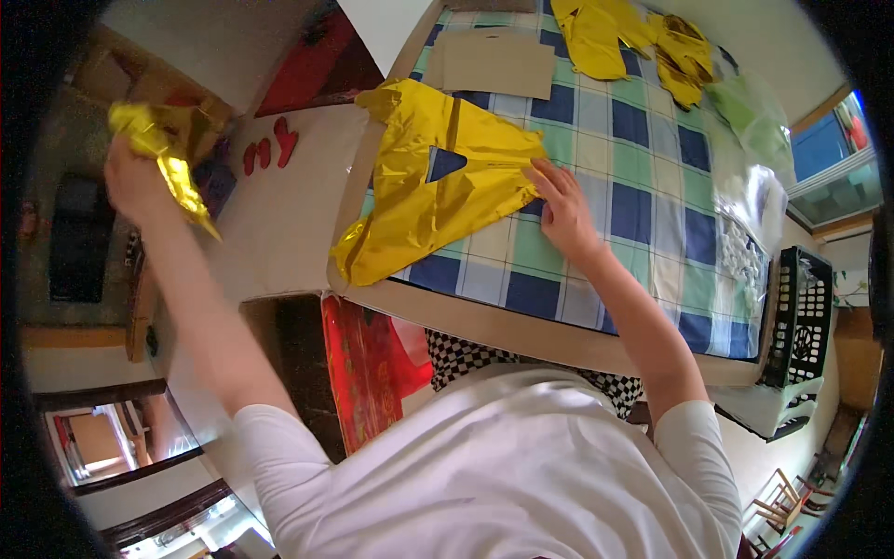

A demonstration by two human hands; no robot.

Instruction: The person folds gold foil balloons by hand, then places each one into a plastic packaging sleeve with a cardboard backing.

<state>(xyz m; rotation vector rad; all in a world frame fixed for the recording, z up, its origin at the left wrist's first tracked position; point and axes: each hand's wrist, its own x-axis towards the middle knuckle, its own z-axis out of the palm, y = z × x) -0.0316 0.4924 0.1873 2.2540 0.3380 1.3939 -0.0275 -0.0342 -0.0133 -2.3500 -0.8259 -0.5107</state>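
We see the checked cloth (629, 205), and from it we tell all places. On its left part lies a big gold foil letter (410, 177), spread flat, with a small hole in its middle and its wide end passing over the left edge of the cloth. Our right hand (570, 212) is above the cloth, and its fingers, close together and almost straight, touch the narrow tip of this letter; we cannot tell if they also pinch it. Our left hand (135, 182) is well to the left of the cloth, closed around a crumpled gold foil piece (177, 175), and it is a little blurred. At the far left of the cloth rests a brown cardboard (503, 67). At its far edge we see more gold foil (593, 42). To the right of the cloth stands a black crate (792, 312).
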